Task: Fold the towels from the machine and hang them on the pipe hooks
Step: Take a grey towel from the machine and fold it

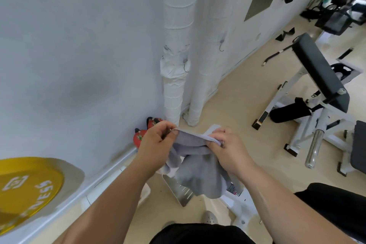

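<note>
At your far left a yellow weight plate (25, 186) leans against the pale wall (69, 45), its lettering blurred. Further along the skirting, red and black slippers (145, 131) sit on the floor in the corner, partly hidden behind your left hand.

Your left hand (156, 142) is pinched shut on one end of the top edge of a grey towel (198, 172), thumb on the side facing you and fingers curled behind. The towel is held in the air in front of you, over the beige floor (237, 89). Its upper edge runs as a narrow, rolled band from hand to hand, sagging slightly in the middle. Below that band the cloth hangs bunched and crumpled rather than flat, with deep folds and a rounded lower end; it looks soft and plain grey, with no pattern you can make out.

Your right hand (227, 148) is closed on the other end of that edge, knuckles up, fingers tucked around the gathered cloth.

Beyond the hands, two white wrapped pipes (174, 77) rise along the wall, each bearing a small metal hook (221, 44); both hooks are bare.

Under the towel a white frame with a slotted metal plate (180, 192) stands on the floor. To your right stands a black padded weight bench (320, 71) on a white frame.
</note>
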A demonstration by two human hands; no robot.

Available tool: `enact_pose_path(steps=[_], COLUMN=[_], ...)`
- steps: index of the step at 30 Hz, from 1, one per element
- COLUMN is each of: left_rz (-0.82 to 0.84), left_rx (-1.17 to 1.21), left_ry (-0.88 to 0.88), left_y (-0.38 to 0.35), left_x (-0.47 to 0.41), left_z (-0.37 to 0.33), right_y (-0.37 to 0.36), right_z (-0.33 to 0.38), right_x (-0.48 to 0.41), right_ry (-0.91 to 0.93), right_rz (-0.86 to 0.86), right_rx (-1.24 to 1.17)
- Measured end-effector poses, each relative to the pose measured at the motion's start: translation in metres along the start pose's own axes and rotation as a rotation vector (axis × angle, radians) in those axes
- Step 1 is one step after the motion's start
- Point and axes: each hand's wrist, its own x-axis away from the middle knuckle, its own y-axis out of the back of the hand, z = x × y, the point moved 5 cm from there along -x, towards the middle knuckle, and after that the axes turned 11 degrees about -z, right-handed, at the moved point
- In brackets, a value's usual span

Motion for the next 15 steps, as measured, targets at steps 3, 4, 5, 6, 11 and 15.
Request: enact_pose_path(steps=[3,4,5,6,11,15], left_rz=[0.053,0.068,0.079,0.085,0.101,-0.048], left_rx=[-0.077,-0.142,-0.204,-0.252,-0.475,-0.286], left_ry=[-0.037,-0.041,-0.041,-0.035,-0.012,0.156], left_y=[0.019,0.025,0.031,0.038,0.073,0.096], left_x=[-0.008,-0.011,-0.014,-0.016,-0.016,-0.011], left_z=[0.01,0.016,0.023,0.03,0.062,0.08], right_y=[-0.012,-0.014,-0.016,-0.017,-0.031,-0.052], right_z=[0.0,0.001,0.003,0.006,-0.004,-0.019], right_x=[-0.01,-0.013,-0.016,-0.019,-0.029,-0.03], right_ry=[0.04,0.043,0.059,0.087,0.131,0.12], right_rz=[-0.043,-0.034,-0.032,-0.038,0.004,0.187], right_rx=[0.07,0.097,0.127,0.161,0.292,0.59])
